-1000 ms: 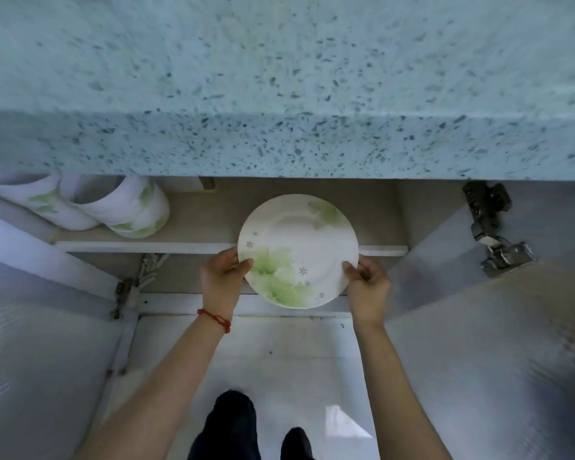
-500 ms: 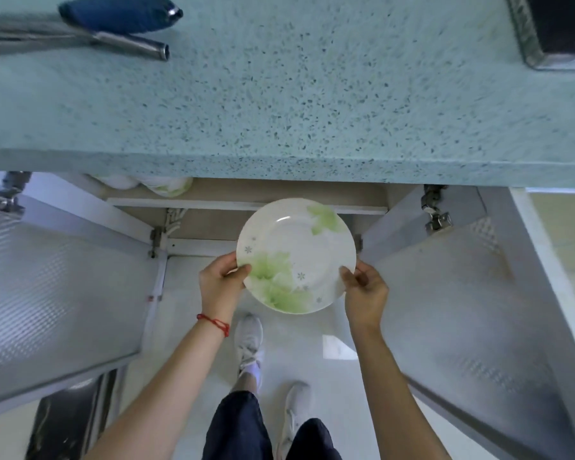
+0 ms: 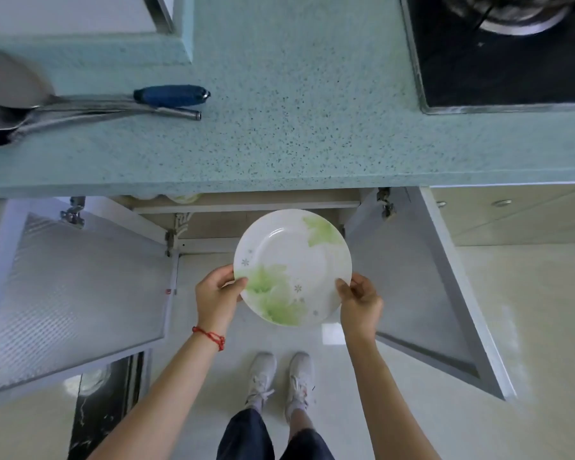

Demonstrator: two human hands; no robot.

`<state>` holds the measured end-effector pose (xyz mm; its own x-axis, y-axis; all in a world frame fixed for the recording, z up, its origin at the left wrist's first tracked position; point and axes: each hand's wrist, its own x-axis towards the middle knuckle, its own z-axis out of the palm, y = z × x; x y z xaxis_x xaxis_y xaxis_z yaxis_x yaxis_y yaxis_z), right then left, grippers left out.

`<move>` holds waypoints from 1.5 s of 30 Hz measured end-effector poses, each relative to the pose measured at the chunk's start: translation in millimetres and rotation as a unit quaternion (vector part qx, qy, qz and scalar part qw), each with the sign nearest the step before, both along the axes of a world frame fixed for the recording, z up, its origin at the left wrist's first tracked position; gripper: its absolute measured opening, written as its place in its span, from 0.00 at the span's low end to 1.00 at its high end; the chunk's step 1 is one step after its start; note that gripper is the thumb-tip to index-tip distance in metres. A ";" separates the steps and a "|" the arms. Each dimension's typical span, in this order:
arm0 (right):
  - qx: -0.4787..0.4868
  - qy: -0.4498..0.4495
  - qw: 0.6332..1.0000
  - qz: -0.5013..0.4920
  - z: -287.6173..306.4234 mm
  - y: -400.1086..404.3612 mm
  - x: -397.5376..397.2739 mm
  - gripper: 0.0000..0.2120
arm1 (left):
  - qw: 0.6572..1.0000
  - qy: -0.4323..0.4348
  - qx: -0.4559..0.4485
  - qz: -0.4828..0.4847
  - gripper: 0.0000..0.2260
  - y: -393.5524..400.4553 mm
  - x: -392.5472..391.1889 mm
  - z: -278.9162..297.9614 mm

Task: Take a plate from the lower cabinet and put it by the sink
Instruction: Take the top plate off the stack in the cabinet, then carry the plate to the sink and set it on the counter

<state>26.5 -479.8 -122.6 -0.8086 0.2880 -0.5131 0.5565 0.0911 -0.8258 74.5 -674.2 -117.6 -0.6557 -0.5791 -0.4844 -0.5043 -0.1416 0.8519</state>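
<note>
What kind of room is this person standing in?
Most likely a home kitchen. A speckled countertop runs above open lower cabinet doors, a stove burner sits at the far right, and both hands hold a flowered plate.

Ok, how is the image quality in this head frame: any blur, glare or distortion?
Head view: wide-angle bending curves the countertop edge; the plate is sharp, with a small glare streak on it; the ladles at far left smear slightly; a bright patch reflects off the floor.
</note>
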 end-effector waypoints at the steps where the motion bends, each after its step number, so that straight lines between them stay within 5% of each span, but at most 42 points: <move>1: 0.005 0.003 1.000 -0.001 7.1 1.1 3.8 0.13 | 1.000 0.003 0.004 -0.006 0.11 0.1 1.6 8.5; 7: 0.000 0.021 0.999 -0.032 56.1 10.2 24.9 0.02 | 0.998 0.034 0.017 -0.046 0.11 1.8 7.8 60.1; 23: -0.003 0.089 0.978 -0.190 141.8 66.2 87.8 0.05 | 0.971 0.097 0.014 -0.219 0.12 59.2 2.4 142.8; 45: 0.035 0.125 0.876 -0.464 162.7 266.3 199.8 0.05 | 0.877 0.085 0.038 -0.471 0.11 317.9 7.8 166.1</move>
